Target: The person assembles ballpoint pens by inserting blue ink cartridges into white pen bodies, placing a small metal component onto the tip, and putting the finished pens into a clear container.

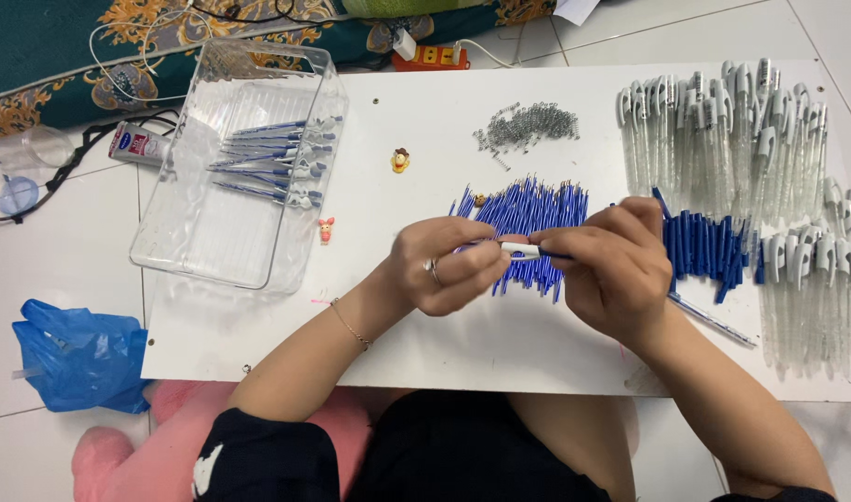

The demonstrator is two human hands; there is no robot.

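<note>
My left hand (441, 268) and my right hand (607, 269) meet over the middle of a white board (444, 121), both pinching one pen part (523, 250), white with a blue end, held level between them. A ring sits on a left finger and a thin bracelet on that wrist. Just behind the hands lies a pile of blue refills (527, 209). Blue pen tips (704, 244) are heaped right of my right hand. Clear pen barrels with white clips (723, 130) fill the right side. A small heap of metal springs (526, 125) lies farther back.
A clear plastic tray (211, 232) at the left holds several assembled pens (272, 163). Two tiny figurines (400, 160) stand on the board. A blue plastic bag (77, 358) lies on the tiled floor at lower left, a pink plush (118, 455) near my knee.
</note>
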